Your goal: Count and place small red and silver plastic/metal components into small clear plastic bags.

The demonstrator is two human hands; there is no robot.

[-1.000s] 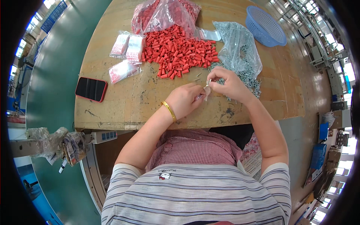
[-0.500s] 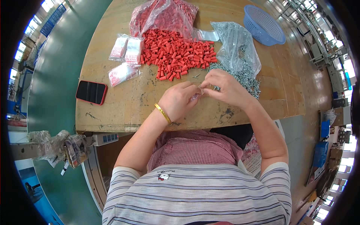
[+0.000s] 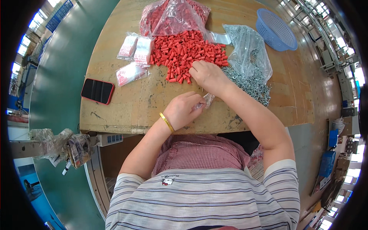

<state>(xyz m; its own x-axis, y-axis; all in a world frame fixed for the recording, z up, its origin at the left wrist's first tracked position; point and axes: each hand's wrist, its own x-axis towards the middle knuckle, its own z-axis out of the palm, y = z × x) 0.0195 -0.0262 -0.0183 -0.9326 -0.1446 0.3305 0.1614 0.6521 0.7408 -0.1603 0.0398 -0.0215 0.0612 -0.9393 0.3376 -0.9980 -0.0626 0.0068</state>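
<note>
My left hand [image 3: 185,110], with a yellow bangle at the wrist, is closed on a small clear plastic bag [image 3: 209,99] just above the table's near part. Part of the bag sticks out beyond its fingertips. Farther out, my right hand [image 3: 209,78] reaches into the near right edge of a pile of red plastic caps [image 3: 180,50], short hollow tapered pieces. Its fingers are bent together against the caps, and what lies between them is hidden. To the right of that hand is a heap of silvery screws [image 3: 253,86], spilling from a clear plastic bag [image 3: 245,46].
A large clear bag of red caps [image 3: 174,17] lies behind the pile. Several packs of small printed bags [image 3: 143,50] lie left of it. A phone [image 3: 97,91] rests near the left edge of the wooden table [image 3: 126,111]. A blue basket [image 3: 274,30] stands far right.
My right hand has left my left hand and moved away from me to the red caps. The left hand keeps the small bag. The whole view has shifted slightly.
</note>
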